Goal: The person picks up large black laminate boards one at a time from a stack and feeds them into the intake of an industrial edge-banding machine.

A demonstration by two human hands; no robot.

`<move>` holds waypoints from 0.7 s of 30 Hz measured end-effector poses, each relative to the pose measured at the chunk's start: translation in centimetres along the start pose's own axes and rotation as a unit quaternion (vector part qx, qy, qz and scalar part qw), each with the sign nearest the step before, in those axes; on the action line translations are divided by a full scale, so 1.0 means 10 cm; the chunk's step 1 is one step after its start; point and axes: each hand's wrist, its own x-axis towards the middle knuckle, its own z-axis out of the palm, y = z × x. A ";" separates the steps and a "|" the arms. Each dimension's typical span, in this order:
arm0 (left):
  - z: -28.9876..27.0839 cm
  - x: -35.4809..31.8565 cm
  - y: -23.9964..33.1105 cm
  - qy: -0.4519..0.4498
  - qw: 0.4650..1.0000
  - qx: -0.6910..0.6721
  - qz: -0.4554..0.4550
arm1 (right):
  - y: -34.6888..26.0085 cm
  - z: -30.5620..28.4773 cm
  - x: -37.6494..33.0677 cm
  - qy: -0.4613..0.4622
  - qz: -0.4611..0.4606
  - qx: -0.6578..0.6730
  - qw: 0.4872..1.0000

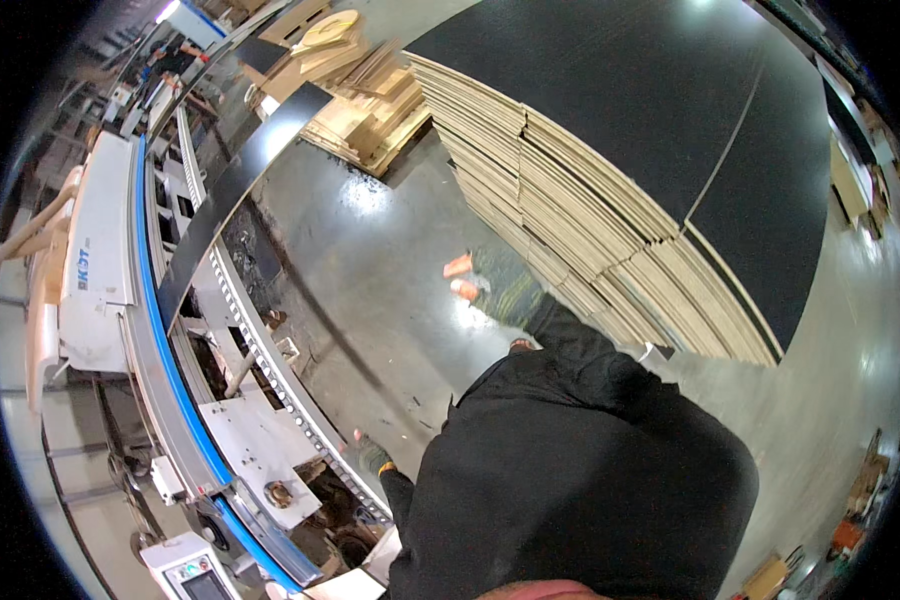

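Panel stack (620,190), black-topped, pale edges, at person's front right. Right hand (505,290), gloved, just left of stack: open, fingers apart, blurred. Left hand (372,456) well left of stack, nearest thing roller rail (288,398); grip can't tell. Long black panel (218,208) also left of stack, across machine (100,250).

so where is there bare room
Bare floor left of your right hand, between machine and board stack; also right of that stack. Crowded: far end, by the wood pile, and the machine, a long black board across it.
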 end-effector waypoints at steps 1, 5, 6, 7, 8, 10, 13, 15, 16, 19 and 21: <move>0.04 -0.12 0.22 0.083 0.979 0.183 0.014 | -0.06 0.15 -0.11 -0.005 0.012 0.035 0.999; 1.83 -0.46 0.87 0.010 0.977 0.209 0.048 | 0.12 -0.10 -0.05 -0.033 0.025 0.062 0.997; 2.18 -0.32 1.18 -0.032 0.981 0.178 0.064 | 0.12 -0.13 0.10 -0.035 0.005 0.064 0.997; 2.41 -0.31 1.31 -0.081 0.982 0.157 0.068 | 0.14 -0.17 0.14 -0.040 0.028 0.093 0.995; 2.59 -0.30 1.41 -0.136 0.978 0.138 0.071 | 0.15 -0.20 0.15 -0.039 0.057 0.120 0.990; 2.97 -0.13 1.65 -0.197 0.959 0.178 0.098 | 0.12 -0.26 0.29 -0.012 0.100 0.191 0.976; 3.34 0.09 1.82 -0.285 0.933 0.174 0.134 | 0.24 -0.31 0.53 0.028 0.146 0.194 0.970; 3.47 0.19 1.92 -0.309 0.932 0.160 0.102 | 0.35 -0.29 0.66 0.063 0.098 0.112 0.987; 3.49 0.28 1.86 -0.324 0.929 0.153 0.089 | 0.29 -0.34 0.77 0.072 0.066 0.032 0.995; 3.59 0.52 2.03 -0.374 0.905 0.187 0.076 | 0.20 -0.43 1.14 0.121 -0.019 -0.147 0.982; 3.61 0.83 1.93 -0.402 0.889 0.206 0.076 | 0.09 -0.55 1.48 0.152 -0.038 -0.221 0.963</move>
